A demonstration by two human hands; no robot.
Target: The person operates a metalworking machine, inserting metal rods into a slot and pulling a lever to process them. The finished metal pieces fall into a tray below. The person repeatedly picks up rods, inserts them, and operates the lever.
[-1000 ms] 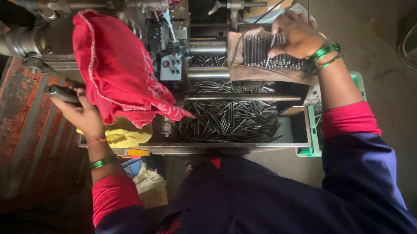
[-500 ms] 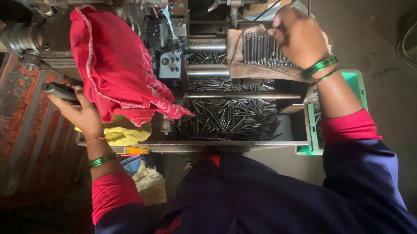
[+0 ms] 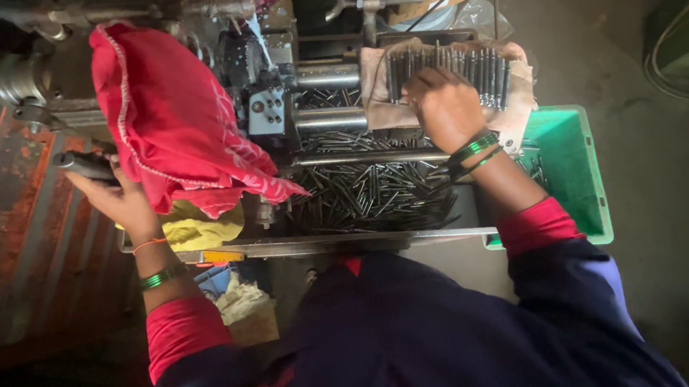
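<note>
From the head view, my left hand (image 3: 121, 202) wraps its fingers tight round the dark metal lever handle (image 3: 80, 164), just beside the red cloth (image 3: 171, 125) draped over the grey machine (image 3: 273, 112). My right hand (image 3: 445, 108) rests curled on the row of slim dark steel pins (image 3: 467, 65) on the beige cloth pad (image 3: 383, 99); whether the fingertips pinch one, I cannot tell. Best lift one pin cleanly, without scattering its neighbours.
</note>
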